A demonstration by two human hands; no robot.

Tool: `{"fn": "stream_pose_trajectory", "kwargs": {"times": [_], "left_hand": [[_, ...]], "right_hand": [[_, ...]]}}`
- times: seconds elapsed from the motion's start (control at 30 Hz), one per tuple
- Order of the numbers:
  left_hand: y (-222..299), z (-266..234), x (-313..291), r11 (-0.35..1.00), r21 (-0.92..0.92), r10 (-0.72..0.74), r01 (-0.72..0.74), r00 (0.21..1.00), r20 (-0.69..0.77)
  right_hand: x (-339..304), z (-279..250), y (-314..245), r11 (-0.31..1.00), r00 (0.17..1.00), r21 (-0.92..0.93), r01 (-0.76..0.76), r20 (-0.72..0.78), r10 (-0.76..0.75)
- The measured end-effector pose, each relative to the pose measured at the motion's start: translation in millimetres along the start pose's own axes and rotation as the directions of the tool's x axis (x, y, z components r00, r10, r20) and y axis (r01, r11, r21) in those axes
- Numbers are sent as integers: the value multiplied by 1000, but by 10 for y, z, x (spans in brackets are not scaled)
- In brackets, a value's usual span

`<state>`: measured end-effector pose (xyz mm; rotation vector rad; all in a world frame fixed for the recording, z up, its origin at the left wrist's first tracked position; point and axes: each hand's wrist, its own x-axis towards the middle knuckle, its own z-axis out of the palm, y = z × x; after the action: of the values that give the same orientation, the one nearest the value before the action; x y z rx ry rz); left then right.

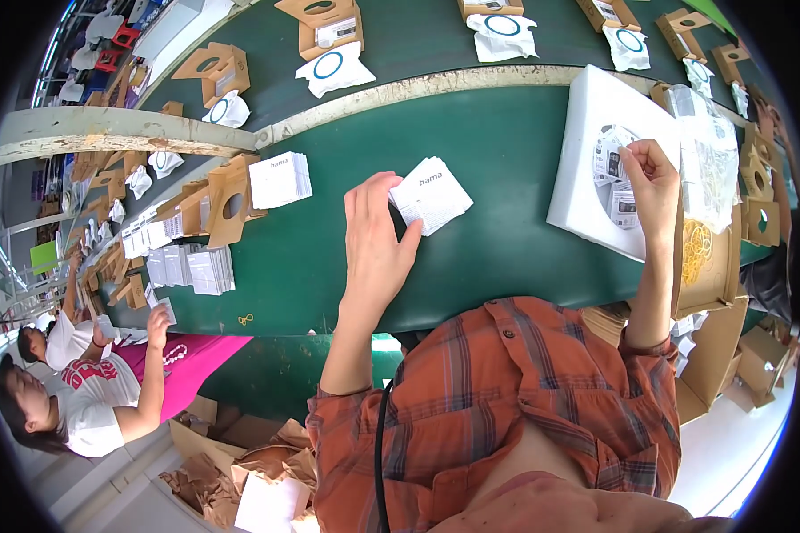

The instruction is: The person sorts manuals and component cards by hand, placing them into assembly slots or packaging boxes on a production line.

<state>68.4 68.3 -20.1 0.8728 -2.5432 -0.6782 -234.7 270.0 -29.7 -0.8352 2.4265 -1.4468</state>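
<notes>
My left hand [375,238] curls around the left side of a small stack of white printed leaflets [436,202], fingers on one edge and thumb on another. The stack sits slightly fanned over the green table. To the right, my right hand [654,188] is closed in a pinch at a round hollow in a white foam block [578,182]. Printed white labels [610,165] lie inside that hollow, and my fingertips meet the edge of one. Part of the hollow is hidden behind my hand.
Another leaflet stack [280,180] stands left, by open brown boxes [231,202] and more stacks [212,271]. Yellow rubber bands [695,253] fill a carton at right; a loose one [245,320] lies near the front edge. Beyond a metal rail [400,91] are boxes with white-wrapped items. Co-workers sit left.
</notes>
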Motion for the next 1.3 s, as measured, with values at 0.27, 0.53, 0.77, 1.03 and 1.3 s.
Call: {"fn": "stream_pose_trajectory", "kwargs": {"times": [0.27,0.53,0.77,1.03,1.3], "left_hand": [[-19,17,48,909,-308,-256,281,959,119],[-80,77,24,990,-135,-50,41,997,-64],[-20,19,47,879,-386,-286,279,957,40],[-97,-15,117,912,-352,-232,211,973,-17],[-162,55,141,988,-93,92,-119,962,-259]], "right_hand": [[-37,-25,-47,999,1000,-34,16,-11,-16],[-138,-52,-300,998,994,55,44,-99,-39],[-301,112,-510,984,999,176,14,27,-19],[-403,349,-633,944,978,329,-41,209,-30],[-660,807,-754,895,889,391,-216,459,14]]}}
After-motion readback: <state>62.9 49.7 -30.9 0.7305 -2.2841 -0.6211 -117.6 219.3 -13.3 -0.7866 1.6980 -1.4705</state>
